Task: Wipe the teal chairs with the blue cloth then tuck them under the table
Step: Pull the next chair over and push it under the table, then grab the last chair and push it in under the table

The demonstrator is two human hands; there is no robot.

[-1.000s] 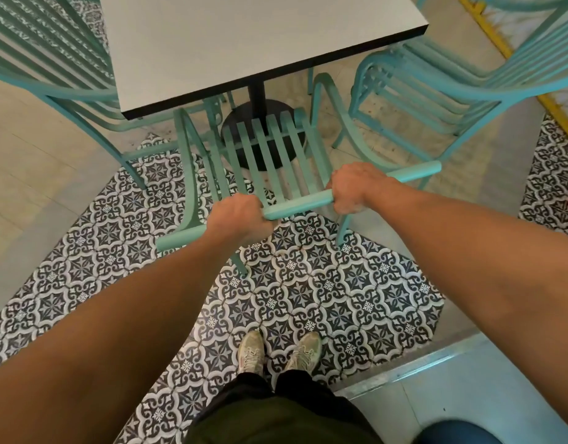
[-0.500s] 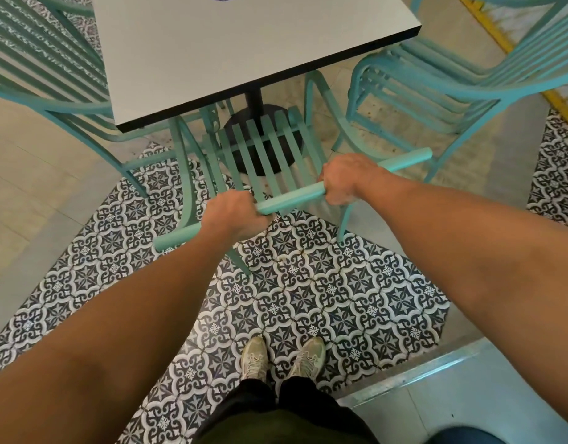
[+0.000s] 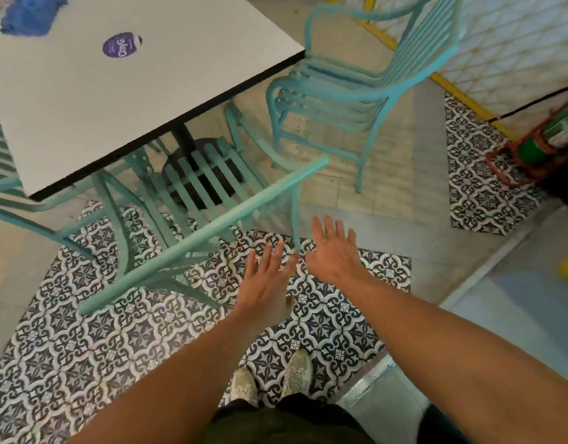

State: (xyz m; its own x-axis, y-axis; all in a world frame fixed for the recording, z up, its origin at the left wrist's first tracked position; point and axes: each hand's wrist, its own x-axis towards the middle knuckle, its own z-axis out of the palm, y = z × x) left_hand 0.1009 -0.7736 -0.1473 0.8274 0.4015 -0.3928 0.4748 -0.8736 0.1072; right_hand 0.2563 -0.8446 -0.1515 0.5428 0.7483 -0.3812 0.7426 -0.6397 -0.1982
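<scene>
Both hands, left hand (image 3: 265, 280) and right hand (image 3: 332, 253), spread flat, holding nothing. Teal chair (image 3: 199, 184) sits tucked under table (image 3: 116, 100). Rigid slatted metal, probably light; grip the top rail.

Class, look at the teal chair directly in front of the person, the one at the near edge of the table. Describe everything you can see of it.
The teal chair looks like painted metal, with a slatted seat, curved armrests and a straight top rail across its back. It stands upright on the patterned tile floor, its seat partly under the white table. Neither hand touches it: the left hand and right hand hover open, just off the rail's right end. The picture is slightly blurred.
</scene>
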